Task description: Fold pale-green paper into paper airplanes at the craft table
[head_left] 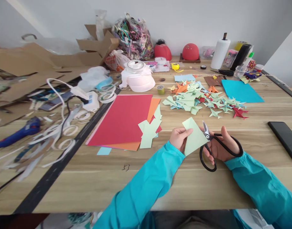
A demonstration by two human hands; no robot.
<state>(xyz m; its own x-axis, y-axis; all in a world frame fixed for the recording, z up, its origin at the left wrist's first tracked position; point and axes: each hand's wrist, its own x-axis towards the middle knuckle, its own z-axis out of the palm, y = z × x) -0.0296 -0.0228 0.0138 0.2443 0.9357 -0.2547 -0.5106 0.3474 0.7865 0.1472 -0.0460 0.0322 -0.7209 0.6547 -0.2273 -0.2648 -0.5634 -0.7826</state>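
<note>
My left hand (178, 138) pinches a pale green sheet of paper (194, 136) by its left edge, holding it just above the wooden table (93, 178). My right hand (220, 146) grips black-handled scissors (213, 144), fingers through the loops. The blades point up and left and meet the paper's right edge. Both arms wear teal sleeves.
A red sheet (123, 119) over orange paper lies to the left with pale green offcuts (149, 130) on it. A heap of folded paper shapes (200, 100), a blue sheet (241, 90) and a black phone (285, 138) lie beyond and right. Tape rolls, cables and cardboard crowd the left side.
</note>
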